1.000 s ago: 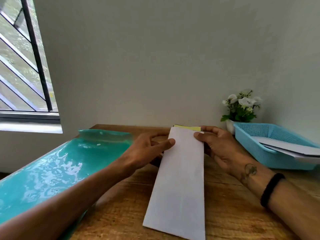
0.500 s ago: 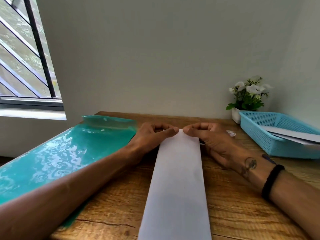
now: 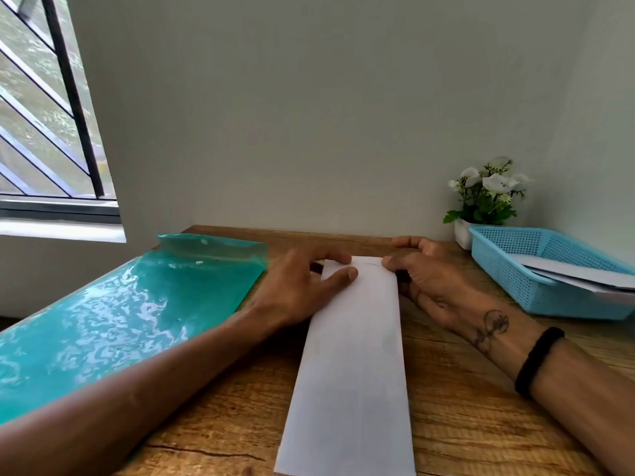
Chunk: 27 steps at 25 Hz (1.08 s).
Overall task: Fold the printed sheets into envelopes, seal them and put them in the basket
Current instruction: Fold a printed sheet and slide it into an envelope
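A long white envelope lies flat on the wooden table, its length running away from me. My left hand rests on its far left corner, thumb and forefinger pressing the paper down. My right hand holds the far right corner, fingertips on the far end. The envelope's far edge is partly hidden by my fingers. A light blue plastic basket stands at the right with white envelopes lying in it.
A teal translucent plastic folder covers the table's left side, its flap at the far end. A small white pot of white flowers stands by the wall behind the basket. A barred window is at the upper left.
The envelope has been laid straighter in front of me. Both hands shifted along its far end and now press its corners; a yellow slip seen behind it earlier is out of sight.
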Tool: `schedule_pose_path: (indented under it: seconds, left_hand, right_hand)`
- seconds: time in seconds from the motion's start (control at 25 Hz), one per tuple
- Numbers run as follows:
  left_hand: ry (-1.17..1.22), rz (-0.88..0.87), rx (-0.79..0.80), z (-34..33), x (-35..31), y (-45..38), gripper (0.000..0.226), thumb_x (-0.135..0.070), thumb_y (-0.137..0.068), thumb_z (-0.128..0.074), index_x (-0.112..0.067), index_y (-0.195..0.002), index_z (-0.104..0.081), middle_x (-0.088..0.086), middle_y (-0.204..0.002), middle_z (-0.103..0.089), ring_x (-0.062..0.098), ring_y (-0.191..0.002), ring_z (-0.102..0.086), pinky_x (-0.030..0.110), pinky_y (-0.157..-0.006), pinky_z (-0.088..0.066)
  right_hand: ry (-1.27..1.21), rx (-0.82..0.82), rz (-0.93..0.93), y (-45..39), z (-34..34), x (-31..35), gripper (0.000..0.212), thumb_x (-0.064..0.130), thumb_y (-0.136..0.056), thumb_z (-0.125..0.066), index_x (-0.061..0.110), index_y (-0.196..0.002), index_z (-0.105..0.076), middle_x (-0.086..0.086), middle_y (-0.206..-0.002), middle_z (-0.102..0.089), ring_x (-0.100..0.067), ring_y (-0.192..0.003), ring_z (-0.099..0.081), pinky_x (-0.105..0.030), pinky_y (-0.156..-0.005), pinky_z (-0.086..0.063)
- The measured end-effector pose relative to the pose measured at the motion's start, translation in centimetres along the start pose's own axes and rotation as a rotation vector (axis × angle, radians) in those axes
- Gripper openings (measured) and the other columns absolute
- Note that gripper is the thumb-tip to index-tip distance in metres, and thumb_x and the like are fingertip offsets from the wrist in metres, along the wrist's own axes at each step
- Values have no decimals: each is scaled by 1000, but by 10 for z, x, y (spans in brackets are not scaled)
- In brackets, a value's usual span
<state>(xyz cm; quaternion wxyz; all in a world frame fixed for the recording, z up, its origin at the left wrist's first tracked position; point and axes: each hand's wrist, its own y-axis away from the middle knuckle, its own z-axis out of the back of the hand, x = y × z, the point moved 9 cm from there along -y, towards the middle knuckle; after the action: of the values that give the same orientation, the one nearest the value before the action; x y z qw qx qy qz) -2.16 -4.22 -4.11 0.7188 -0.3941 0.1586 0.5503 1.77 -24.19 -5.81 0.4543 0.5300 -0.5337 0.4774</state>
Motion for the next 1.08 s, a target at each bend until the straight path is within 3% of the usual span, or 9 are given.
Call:
schedule_pose_path:
  seconds: [0.16,0.28,0.44,0.48,0.64,0.72,0.84,0.96,1.08]
  left_hand:
    - [-100,-87,24,0,-22,7,66,-83,-85,-48,-45,-137,-61,-12,-139,-51,8,-123,-51,37,-102,-52]
    - [362,58,135,-9,-22,7,87,-92,-79,-41,-33,-139,-62,-1,-130,-68,18,-111,-68,44,-98,-58]
    - [904,332,243,-28,-2,7,51,-53,-102,-54,-13,-130,-69,16,-123,-73,32,-105,-70,46,-97,-58]
    - [784,320,215,-25,5,5,45,-47,-104,-53,-11,-126,-70,19,-122,-73,31,-102,-70,45,-94,-58]
    - [-441,-51,-8,17,5,-6,46,-65,-96,-55,-25,-80,-71,-3,-80,-73,14,-71,-67,39,-70,-61]
    - [-501,-74,-132,35,1,-2,47,-66,-91,-62,-26,-67,-66,-11,-66,-65,10,-63,-64,33,-63,-58]
    - [-450,-142,-214,44,-2,-3,28,-47,-97,-65,-23,-87,-75,-8,-82,-72,12,-75,-68,37,-71,-61]
    - [-362,-209,-35,22,-6,-4,28,-30,-104,-55,-20,-125,-71,0,-120,-74,18,-108,-69,36,-96,-56]
    - [-318,-115,186,-6,0,3,43,-40,-110,-41,-26,-150,-51,0,-151,-57,18,-137,-52,33,-113,-39]
  right_hand:
    - [-72,94,53,7,-10,16,33,27,-102,-63,10,-129,-57,-21,-121,-72,-24,-95,-74,-34,-69,-61]
    - [67,192,180,18,-27,30,50,58,-101,-51,16,-126,-63,-6,-118,-78,-24,-113,-72,-48,-95,-57]
    - [602,268,460,43,-56,36,62,81,-88,-46,38,-125,-69,16,-127,-70,-2,-117,-64,-36,-99,-51]
    - [727,297,484,47,-62,30,61,83,-87,-45,42,-129,-65,17,-130,-68,-1,-116,-62,-34,-99,-49]
    - [1098,413,407,47,-69,-6,62,77,-94,-39,45,-146,-48,15,-152,-53,-6,-132,-50,-31,-105,-39]
    - [1195,403,349,43,-68,-17,69,78,-94,-32,42,-152,-43,16,-161,-41,-10,-145,-38,-37,-116,-30]
    - [1328,343,364,37,-73,-22,73,78,-96,-26,40,-157,-37,11,-166,-35,-16,-152,-31,-44,-125,-23]
    - [1457,277,346,11,-78,-26,84,84,-90,-18,39,-159,-31,2,-168,-33,-26,-153,-29,-55,-122,-26]
    - [1557,270,235,-23,-78,-35,78,75,-93,-17,40,-163,-16,-4,-173,-19,-33,-158,-16,-65,-122,-18]
